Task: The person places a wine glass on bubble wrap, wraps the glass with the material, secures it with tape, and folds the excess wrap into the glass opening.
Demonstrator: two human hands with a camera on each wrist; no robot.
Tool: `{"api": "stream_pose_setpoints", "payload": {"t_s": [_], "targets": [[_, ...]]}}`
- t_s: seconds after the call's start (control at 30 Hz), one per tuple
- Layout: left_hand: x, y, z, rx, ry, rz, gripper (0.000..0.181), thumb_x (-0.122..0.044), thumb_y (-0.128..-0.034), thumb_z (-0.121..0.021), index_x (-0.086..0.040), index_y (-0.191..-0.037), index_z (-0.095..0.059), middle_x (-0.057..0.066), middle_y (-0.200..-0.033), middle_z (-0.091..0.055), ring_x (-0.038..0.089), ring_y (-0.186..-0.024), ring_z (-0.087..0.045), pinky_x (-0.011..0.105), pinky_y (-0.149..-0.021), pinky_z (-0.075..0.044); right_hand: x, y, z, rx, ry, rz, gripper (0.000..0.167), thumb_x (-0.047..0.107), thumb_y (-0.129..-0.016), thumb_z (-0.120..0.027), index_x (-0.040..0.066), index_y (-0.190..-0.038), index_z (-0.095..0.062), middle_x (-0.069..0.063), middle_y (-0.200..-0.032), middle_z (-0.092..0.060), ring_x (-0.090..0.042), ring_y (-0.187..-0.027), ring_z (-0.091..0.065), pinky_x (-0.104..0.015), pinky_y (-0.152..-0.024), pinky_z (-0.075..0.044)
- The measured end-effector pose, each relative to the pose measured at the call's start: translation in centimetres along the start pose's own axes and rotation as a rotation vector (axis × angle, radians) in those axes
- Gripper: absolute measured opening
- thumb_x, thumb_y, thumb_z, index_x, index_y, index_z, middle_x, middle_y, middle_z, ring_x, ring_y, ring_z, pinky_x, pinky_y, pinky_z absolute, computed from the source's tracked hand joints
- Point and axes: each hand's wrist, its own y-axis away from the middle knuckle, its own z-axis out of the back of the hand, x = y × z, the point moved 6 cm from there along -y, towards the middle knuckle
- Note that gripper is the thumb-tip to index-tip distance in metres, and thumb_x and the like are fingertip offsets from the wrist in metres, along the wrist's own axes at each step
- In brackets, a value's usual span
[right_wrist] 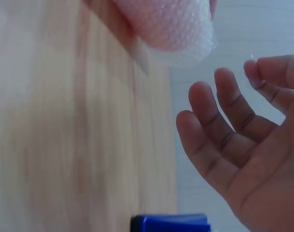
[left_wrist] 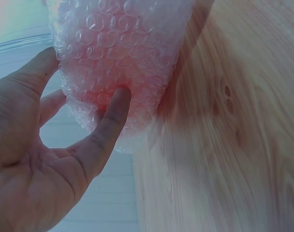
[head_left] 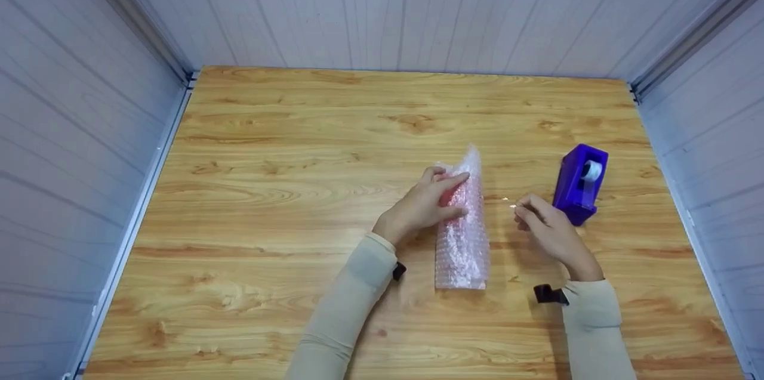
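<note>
A reddish object wrapped in clear bubble wrap lies lengthwise on the table. My left hand presses it from the left, thumb and forefinger extended across the top. In the left wrist view, fingertips touch the bubble wrap at its side and face; what the wrapped object is cannot be told. To the right of the parcel, my right hand pinches a small strip of clear tape between thumb and forefinger. The other fingers are loosely spread. Close beside that hand stands a blue-purple tape dispenser with a roll in it.
The wood-grain table is enclosed by pale panelled walls at the back and both sides. In the right wrist view, an edge of the dispenser shows at the bottom.
</note>
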Motion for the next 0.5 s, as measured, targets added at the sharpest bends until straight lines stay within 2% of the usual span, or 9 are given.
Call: {"api": "stream_pose_setpoints", "payload": {"t_s": [0.1,0.27,0.4,0.43,0.5], "targets": [[-0.1,0.0,0.0,0.002,0.011,0.009,0.073,-0.035,-0.0916,-0.074,-0.029,-0.155,-0.039,0.016,-0.153,-0.025,0.024,-0.134,-0.041,0.032,-0.111,-0.034,1.3,-0.8,-0.8,0.054,-0.014,0.031,0.024,0.023,-0.108,-0.047,0.0,-0.105,-0.056,-0.022,-0.093,-0.06,-0.04,-0.089,-0.064,-0.044,-0.079,-0.055],[-0.1,0.0,0.0,-0.001,-0.003,0.0,0.073,-0.034,-0.0913,-0.075,-0.029,-0.155,-0.039,0.016,-0.152,-0.026,0.025,-0.131,-0.044,0.033,-0.109,-0.037,3.6,-2.3,-2.2,0.127,0.027,0.066,0.015,0.018,-0.108,-0.046,0.007,-0.101,-0.055,-0.011,-0.082,-0.054,-0.027,-0.076,-0.054,-0.036,-0.067,-0.045],[-0.1,-0.2,0.0,-0.008,0.0,-0.006,0.073,-0.032,-0.0907,-0.076,-0.028,-0.155,-0.04,0.016,-0.152,-0.027,0.025,-0.131,-0.044,0.031,-0.109,-0.037,4.7,-3.8,-3.3,0.178,0.06,0.109,0.015,0.016,-0.107,-0.047,0.005,-0.101,-0.056,-0.014,-0.085,-0.053,-0.023,-0.075,-0.05,-0.035,-0.067,-0.042],[-0.1,-0.2,-0.1,-0.008,0.0,-0.005,0.074,-0.032,-0.0905,-0.076,-0.028,-0.155,-0.04,0.016,-0.152,-0.027,0.025,-0.131,-0.044,0.03,-0.108,-0.037,4.3,-4.3,-3.6,0.188,0.068,0.121,0.017,0.017,-0.107,-0.047,0.004,-0.102,-0.057,-0.014,-0.087,-0.054,-0.023,-0.077,-0.05,-0.036,-0.068,-0.042],[-0.1,-0.3,-0.2,-0.002,-0.006,-0.003,0.074,-0.033,-0.0908,-0.076,-0.029,-0.155,-0.04,0.016,-0.152,-0.026,0.025,-0.132,-0.044,0.03,-0.109,-0.036,4.7,-4.8,-4.0,0.209,0.088,0.147,0.018,0.019,-0.107,-0.049,0.004,-0.102,-0.059,-0.011,-0.088,-0.054,-0.023,-0.079,-0.051,-0.037,-0.069,-0.043]]}}
